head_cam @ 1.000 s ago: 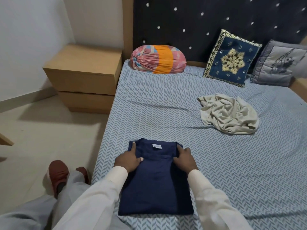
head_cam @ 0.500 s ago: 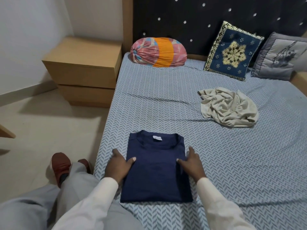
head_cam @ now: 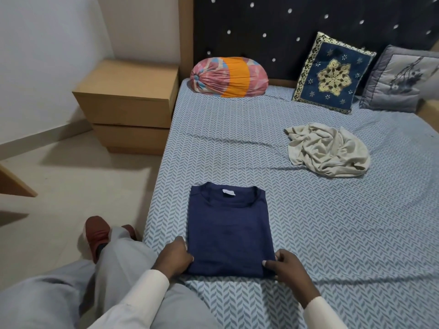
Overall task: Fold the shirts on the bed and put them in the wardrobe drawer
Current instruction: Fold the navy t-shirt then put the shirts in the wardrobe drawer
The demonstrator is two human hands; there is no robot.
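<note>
Smoothing done, grip taken at the near corners

The left hand [head_cam: 174,257] and right hand [head_cam: 287,269] have moved from the collar end of the navy shirt [head_cam: 229,231] to its near corners, each pinching one. It lies folded flat on the bed [head_cam: 237,138] between them, likely ready to lift. A crumpled beige shirt [head_cam: 327,150] waits well beyond the right hand.

The navy shirt [head_cam: 229,233] is smooth matt cloth, near the front edge of the bed sheet [head_cam: 332,233], a printed woven cloth. The beige shirt [head_cam: 327,150] is soft, crumpled cloth. The bedside cabinet [head_cam: 128,98] is smooth matt wood.
</note>
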